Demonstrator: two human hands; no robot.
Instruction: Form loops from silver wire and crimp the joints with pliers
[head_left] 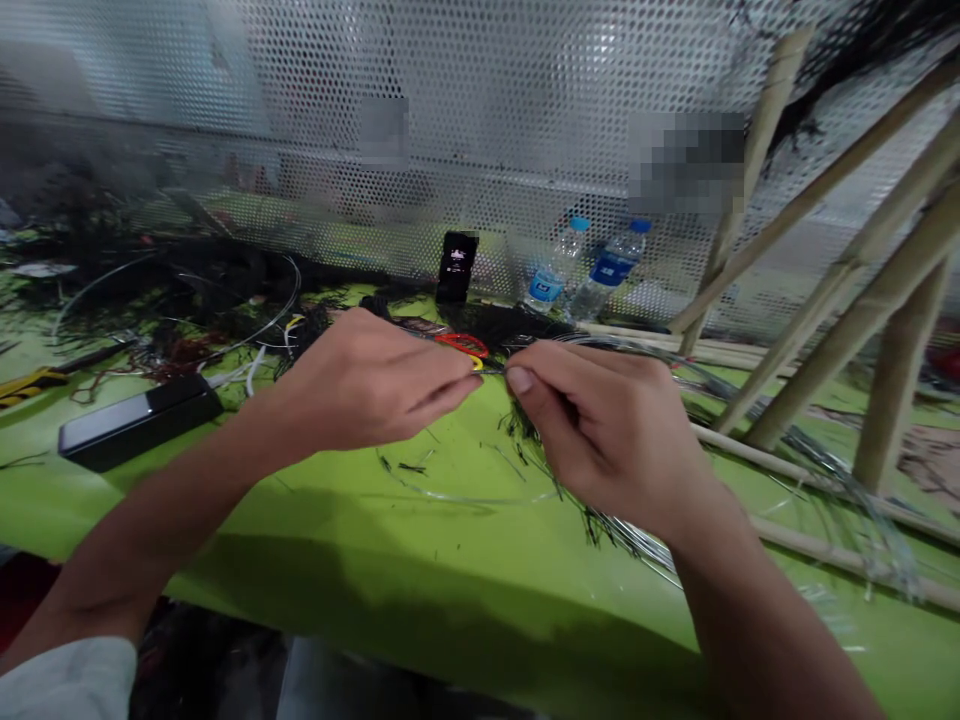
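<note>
At the near edge of the green tabletop (442, 570), a pale sleeve (75, 680) covers part of the left forearm. Over the table's middle, the right hand (615, 430) pinches one end of a thin dark strand (492, 371) between thumb and forefinger, and the left hand (375, 380) is curled with its fingers pressed together on the other end, its thumb hidden. Dark clippings (411, 468) and a loop of clear line (465, 498) lie below them. To the left sit a glossy black box (139, 425) with white cables (255, 370) beside it and a yellow-and-black handle (34, 385). Just beyond the hands show a red loop (463, 345) and a yellow one, partly hidden by the left hand. Bundled wires (645, 550) and bamboo poles (862, 290) crowd the right, some poles leaning upright. Farther back, black fibres (217, 275) heap at left; a phone (457, 267) stands upright near two tilted water bottles (551, 270) before a perforated metal wall (322, 90). The blue bottle labels and the phone's lit characters are too small to read.
</note>
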